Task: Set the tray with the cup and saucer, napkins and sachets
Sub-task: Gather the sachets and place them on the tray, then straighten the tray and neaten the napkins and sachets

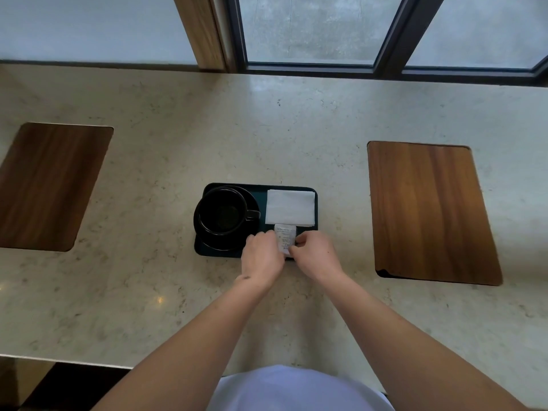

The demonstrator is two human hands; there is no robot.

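A dark rectangular tray point(207, 253) lies on the stone counter in front of me. On its left half a black cup point(221, 210) stands on a black saucer point(252, 200), handle pointing right. White folded napkins point(290, 207) lie on the tray's far right part. Just below them a white printed sachet point(284, 237) rests on the tray's near right part. My left hand point(261, 258) pinches the sachet's left edge and my right hand point(315, 256) pinches its right edge. The sachet's near end is hidden behind my fingers.
Two wooden inlay panels are set into the pale counter, one at the left point(47, 185) and one at the right point(430, 212). A dark window frame point(385, 34) and a wooden post point(201, 31) run along the far edge. The counter's near edge point(59, 360) is at lower left.
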